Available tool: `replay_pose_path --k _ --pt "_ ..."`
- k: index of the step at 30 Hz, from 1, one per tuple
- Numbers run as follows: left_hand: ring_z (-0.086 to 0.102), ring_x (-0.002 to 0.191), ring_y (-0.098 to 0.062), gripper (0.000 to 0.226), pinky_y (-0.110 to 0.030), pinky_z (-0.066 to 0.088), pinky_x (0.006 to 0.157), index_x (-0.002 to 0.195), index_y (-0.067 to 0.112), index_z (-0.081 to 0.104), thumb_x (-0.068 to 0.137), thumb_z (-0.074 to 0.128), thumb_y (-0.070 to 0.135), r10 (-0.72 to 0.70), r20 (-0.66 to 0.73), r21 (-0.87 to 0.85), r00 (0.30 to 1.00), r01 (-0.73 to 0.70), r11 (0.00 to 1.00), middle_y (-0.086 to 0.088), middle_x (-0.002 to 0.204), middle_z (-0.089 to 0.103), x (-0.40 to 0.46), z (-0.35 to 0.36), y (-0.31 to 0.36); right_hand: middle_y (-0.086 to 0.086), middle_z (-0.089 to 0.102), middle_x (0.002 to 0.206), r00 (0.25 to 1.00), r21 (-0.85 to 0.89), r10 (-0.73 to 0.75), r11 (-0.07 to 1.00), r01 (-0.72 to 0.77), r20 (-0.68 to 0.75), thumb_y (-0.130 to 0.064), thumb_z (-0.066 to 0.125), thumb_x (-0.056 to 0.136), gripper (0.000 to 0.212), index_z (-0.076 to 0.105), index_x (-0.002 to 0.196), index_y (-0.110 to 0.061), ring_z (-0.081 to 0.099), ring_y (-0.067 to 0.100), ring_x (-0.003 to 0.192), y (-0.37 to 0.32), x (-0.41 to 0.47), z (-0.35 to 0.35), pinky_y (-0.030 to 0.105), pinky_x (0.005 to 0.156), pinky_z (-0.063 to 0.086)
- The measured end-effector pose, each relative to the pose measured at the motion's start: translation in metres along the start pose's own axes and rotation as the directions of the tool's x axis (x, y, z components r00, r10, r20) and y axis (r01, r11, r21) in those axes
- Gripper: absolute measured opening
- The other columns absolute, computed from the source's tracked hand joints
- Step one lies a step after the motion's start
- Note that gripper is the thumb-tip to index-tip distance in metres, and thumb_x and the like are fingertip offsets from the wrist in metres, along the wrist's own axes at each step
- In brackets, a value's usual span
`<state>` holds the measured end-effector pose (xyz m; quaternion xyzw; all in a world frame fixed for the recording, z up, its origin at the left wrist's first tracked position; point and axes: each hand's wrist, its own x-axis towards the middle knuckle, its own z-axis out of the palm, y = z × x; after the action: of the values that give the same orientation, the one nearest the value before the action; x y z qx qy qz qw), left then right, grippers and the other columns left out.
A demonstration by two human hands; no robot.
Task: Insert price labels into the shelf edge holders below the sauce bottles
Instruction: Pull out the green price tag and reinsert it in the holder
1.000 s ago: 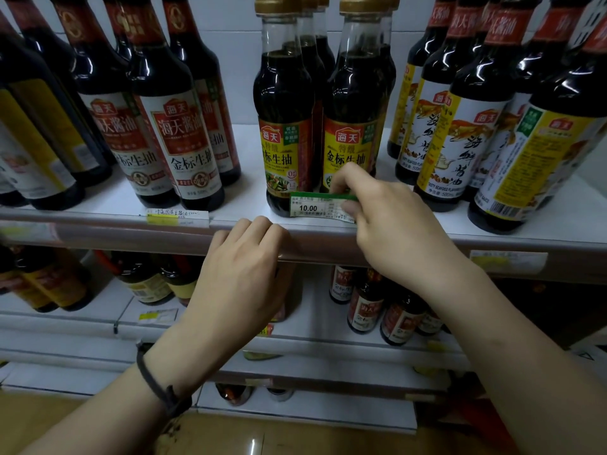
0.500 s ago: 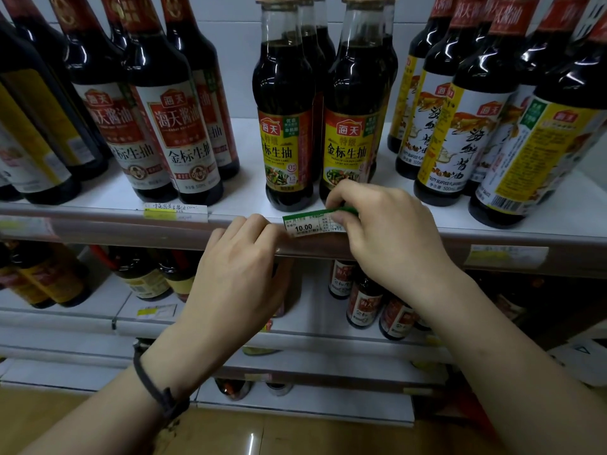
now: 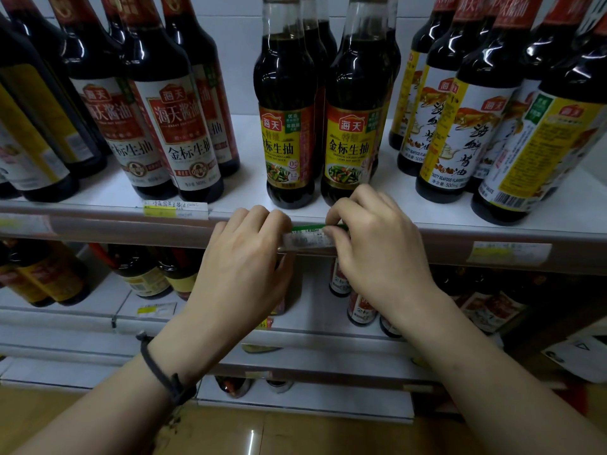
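Note:
A green-and-white price label (image 3: 307, 237) sits partly inside the clear shelf edge holder (image 3: 98, 226), below two yellow-labelled sauce bottles (image 3: 289, 133). My right hand (image 3: 374, 244) pinches the label's right end. My left hand (image 3: 246, 267) rests on the holder, with its fingertips at the label's left end. The label's green top strip still shows above the holder's lip, and its lower part lies behind the clear strip. Both hands hide its ends.
Rows of dark sauce bottles fill the shelf: red-labelled ones (image 3: 177, 126) at left, seafood sauce bottles (image 3: 460, 126) at right. Other labels sit in the holder at left (image 3: 175, 209) and right (image 3: 510, 252). Lower shelves (image 3: 82, 316) hold smaller bottles.
My right hand has brought the label down from above the shelf edge into the holder. My left hand has shifted slightly right, to the label's left end.

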<state>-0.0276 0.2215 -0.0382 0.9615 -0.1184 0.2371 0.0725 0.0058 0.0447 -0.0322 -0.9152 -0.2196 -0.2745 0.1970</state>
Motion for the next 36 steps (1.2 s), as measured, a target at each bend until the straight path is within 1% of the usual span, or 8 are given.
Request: replay_pose_path --k 3,8,17,22,27,36 --pt "0.049 0.085 -0.032 0.030 -0.046 0.040 0.069 0.103 0.016 0.054 0.079 0.064 0.029 0.009 0.001 0.022 1.000 -0.009 1.000 -0.004 0.089 0.054 0.008 0.001 0.001 0.001 0.057 0.087 1.000 -0.016 0.010 1.000 -0.010 -0.007 -0.019 0.074 0.086 0.009 0.065 0.087 -0.015 0.057 0.026 0.083 0.001 -0.002 -0.001 0.035 0.059 0.046" --pt "0.049 0.084 -0.033 0.032 -0.045 0.039 0.069 0.104 0.016 0.056 0.079 0.064 0.034 0.013 -0.009 0.067 1.000 -0.012 0.998 -0.006 0.089 0.055 0.012 0.004 0.000 0.002 0.058 0.088 1.000 -0.047 0.007 0.999 -0.008 -0.016 -0.020 0.073 0.086 0.009 0.065 0.088 -0.015 0.057 0.027 0.083 0.001 -0.003 0.000 0.032 0.057 0.040" --pt "0.049 0.086 -0.035 0.029 -0.047 0.039 0.071 0.105 0.015 0.057 0.081 0.065 0.029 0.004 -0.022 0.104 1.000 -0.002 0.995 -0.007 0.092 0.056 0.011 0.010 0.000 0.003 0.060 0.094 1.000 -0.062 0.001 0.998 -0.003 -0.029 -0.021 0.070 0.089 0.009 0.068 0.095 -0.014 0.058 0.027 0.085 0.004 -0.012 0.002 0.036 0.057 0.048" --pt "0.049 0.087 -0.035 0.026 -0.047 0.039 0.071 0.105 0.015 0.058 0.082 0.064 0.027 -0.006 -0.027 0.116 1.000 0.009 0.993 -0.008 0.092 0.055 0.010 0.012 0.000 0.004 0.061 0.091 0.999 -0.090 0.003 0.996 -0.007 -0.041 -0.021 0.070 0.087 0.009 0.069 0.092 -0.014 0.058 0.028 0.083 0.006 -0.015 0.003 0.036 0.055 0.047" --pt "0.049 0.087 -0.034 0.028 -0.045 0.038 0.070 0.106 0.016 0.058 0.081 0.064 0.028 -0.004 -0.024 0.129 1.000 0.007 0.992 -0.008 0.092 0.055 0.010 0.012 -0.001 0.003 0.061 0.086 0.999 -0.099 0.009 0.995 -0.013 -0.038 -0.022 0.071 0.087 0.009 0.068 0.088 -0.014 0.058 0.028 0.081 0.006 -0.015 0.003 0.036 0.055 0.046" --pt "0.048 0.086 -0.035 0.027 -0.046 0.039 0.069 0.103 0.014 0.058 0.081 0.065 0.028 0.002 -0.019 0.134 1.000 0.001 0.991 -0.009 0.093 0.054 0.008 0.011 0.000 0.002 0.061 0.087 1.000 -0.098 0.012 0.995 -0.013 -0.014 -0.025 0.069 0.088 0.011 0.069 0.087 -0.015 0.059 0.027 0.082 0.007 -0.013 0.003 0.035 0.056 0.045"
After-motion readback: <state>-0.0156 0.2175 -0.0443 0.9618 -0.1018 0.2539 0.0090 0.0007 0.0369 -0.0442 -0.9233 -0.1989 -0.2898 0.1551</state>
